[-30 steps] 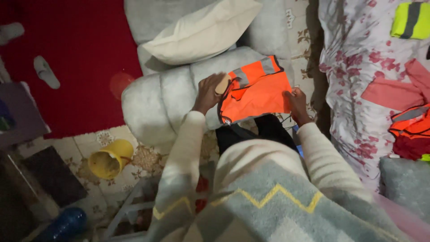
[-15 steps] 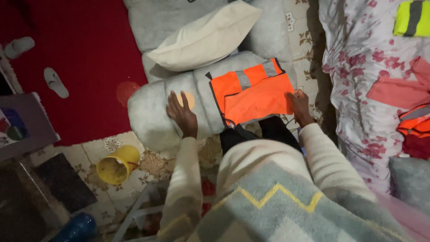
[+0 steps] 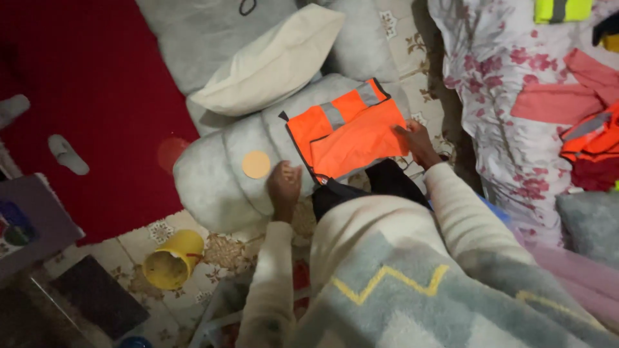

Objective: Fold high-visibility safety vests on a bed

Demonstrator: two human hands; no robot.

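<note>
Patterned floor tiles and a red rug (image 3: 77,77) lie around a grey rolled cushion (image 3: 219,174), where the left hand (image 3: 284,185) rests loosely curled, holding nothing, while the right hand (image 3: 418,140) presses open fingers flat on the folded orange safety vest (image 3: 345,132) lying between the two hands. Folding looks nearly finished, so next comes a smoothing press or lifting the vest away. Compared with half a second ago, the left hand sits closer to the vest; beyond it lie a cream pillow (image 3: 271,61) and a floral bedsheet (image 3: 503,84).

Orange safety vest (image 3: 348,132), grey reflective stripes, folded flat, lying tilted atop grey rolled cushion (image 3: 225,167).
</note>
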